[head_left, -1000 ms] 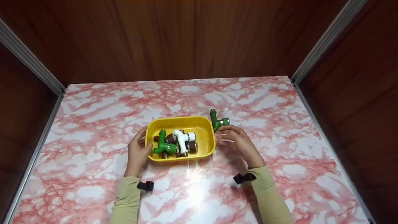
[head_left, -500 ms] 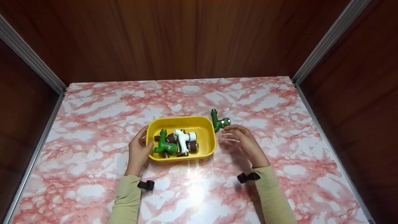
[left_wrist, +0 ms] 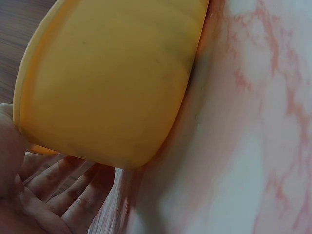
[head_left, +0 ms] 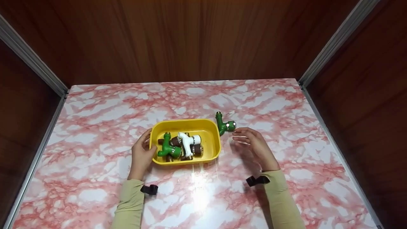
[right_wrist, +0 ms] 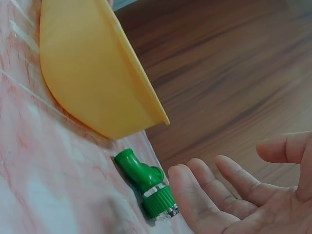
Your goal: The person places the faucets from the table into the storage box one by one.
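A yellow plastic tub (head_left: pixel 210 124) stands on the table with several taps inside. A green tap (head_left: pixel 168 149) and a white tap (head_left: pixel 187 143) lie over brown taps (head_left: pixel 197 149), which are partly hidden. My left hand (head_left: pixel 142 156) grips the tub's left end, thumb at the rim and fingers along the outer wall (left_wrist: pixel 112 87). Just beyond the tub's right end, another green tap (head_left: pixel 222 125) lies on the table. Beside that tap's knob is my right hand (head_left: pixel 254 146); its fingers are loosely bent, hold nothing and appear apart from the tap (right_wrist: pixel 141 175).
The table (head_left: pixel 95 133) has a red and white marbled top. Dark wood panels (head_left: pixel 184 41) rise at the back and both sides, with metal strips (head_left: pixel 337 41) at the corners. A black band piece (head_left: pixel 149 190) sits at each wrist.
My right hand has drawn a little to the right, away from the tub's end and along the loose green tap. My left hand and the tub stay nearly where they were.
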The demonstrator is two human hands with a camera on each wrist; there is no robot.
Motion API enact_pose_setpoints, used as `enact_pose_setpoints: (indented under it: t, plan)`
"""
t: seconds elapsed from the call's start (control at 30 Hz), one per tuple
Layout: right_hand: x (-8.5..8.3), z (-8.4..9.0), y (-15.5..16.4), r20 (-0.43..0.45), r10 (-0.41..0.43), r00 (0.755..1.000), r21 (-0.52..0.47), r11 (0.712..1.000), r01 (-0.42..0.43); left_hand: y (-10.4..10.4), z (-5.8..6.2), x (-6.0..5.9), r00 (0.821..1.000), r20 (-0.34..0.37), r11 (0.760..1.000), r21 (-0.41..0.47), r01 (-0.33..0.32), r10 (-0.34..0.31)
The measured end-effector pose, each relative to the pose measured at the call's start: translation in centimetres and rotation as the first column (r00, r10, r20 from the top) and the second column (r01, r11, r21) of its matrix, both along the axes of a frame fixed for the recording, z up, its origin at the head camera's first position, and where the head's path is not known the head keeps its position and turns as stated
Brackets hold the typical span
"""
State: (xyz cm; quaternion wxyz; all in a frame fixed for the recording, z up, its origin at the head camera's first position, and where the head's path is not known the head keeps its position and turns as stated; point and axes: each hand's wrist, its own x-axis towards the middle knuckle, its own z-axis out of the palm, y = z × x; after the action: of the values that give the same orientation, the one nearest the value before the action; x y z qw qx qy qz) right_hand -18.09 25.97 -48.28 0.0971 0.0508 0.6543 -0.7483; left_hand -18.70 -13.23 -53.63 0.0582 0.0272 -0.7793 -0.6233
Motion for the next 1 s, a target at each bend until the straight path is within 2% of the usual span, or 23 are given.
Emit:
enact_pose_setpoints:
  t: [0.07,0.17,0.27,0.3,0.4,0.43,0.5,0.6,0.63,0.73,0.83,0.87,1.0]
  plan:
    - [0.0,0.0,0.2,0.005,0.001,1.0,0.002,1.0,-0.001,0.2,0.9,0.3,1.0,0.014,1.0,0.002,0.005,-0.005]
    - [0.1,0.2,0.6,-0.006,0.015,1.0,0.024,1.0,-0.015,0.2,0.9,0.4,1.0,0.01,1.0,0.006,0.004,-0.004]
    - [-0.6,-1.9,1.9,-0.066,0.044,0.997,0.001,0.999,-0.044,0.3,1.5,0.6,1.0,0.014,1.0,0.006,0.005,-0.005]
    - [-0.7,-2.0,2.1,-0.075,0.046,0.996,0.015,0.999,-0.045,0.4,1.6,0.6,1.0,0.016,1.0,0.004,0.005,-0.005]
    - [-0.8,-2.4,2.5,-0.091,0.04,0.995,0.018,0.999,-0.038,0.7,3.2,1.3,0.999,0.039,1.0,-0.002,0.014,-0.014]
    - [-0.4,-1.6,2.2,-0.076,0.033,0.997,0.046,0.999,-0.029,0.8,3.6,1.5,0.999,0.041,1.0,-0.002,0.014,-0.014]
    - [-0.2,-0.9,2.1,-0.073,0.031,0.997,0.037,0.999,-0.028,0.7,3.3,1.3,0.999,0.035,1.0,-0.003,0.014,-0.014]
    - [-0.2,-1.0,2.4,-0.079,0.035,0.996,0.027,0.999,-0.033,0.4,1.9,0.7,1.0,0.025,1.0,-0.002,0.011,-0.011]
    - [-0.5,-1.6,2.8,-0.093,0.045,0.995,0.009,0.999,-0.045,0.3,1.4,0.6,1.0,0.021,1.0,-0.003,0.01,-0.01]
    - [-0.5,-1.4,2.8,-0.075,0.036,0.997,0.033,0.999,-0.033,0.1,0.3,0.1,1.0,0.006,1.0,-0.012,0.004,-0.004]
    - [-0.6,-1.5,2.9,-0.048,0.016,0.999,0.035,0.999,-0.015,0.0,-0.1,0.0,1.0,-0.015,1.0,-0.014,-0.005,0.005]
    - [-0.4,-0.9,2.6,-0.023,0.0,1.0,0.053,0.999,0.001,0.0,-0.1,0.0,1.0,-0.02,1.0,-0.012,-0.009,0.009]
    - [-0.4,-0.6,2.6,0.016,-0.026,1.0,0.034,0.999,0.025,0.1,-0.1,0.0,1.0,-0.028,1.0,-0.006,-0.011,0.011]
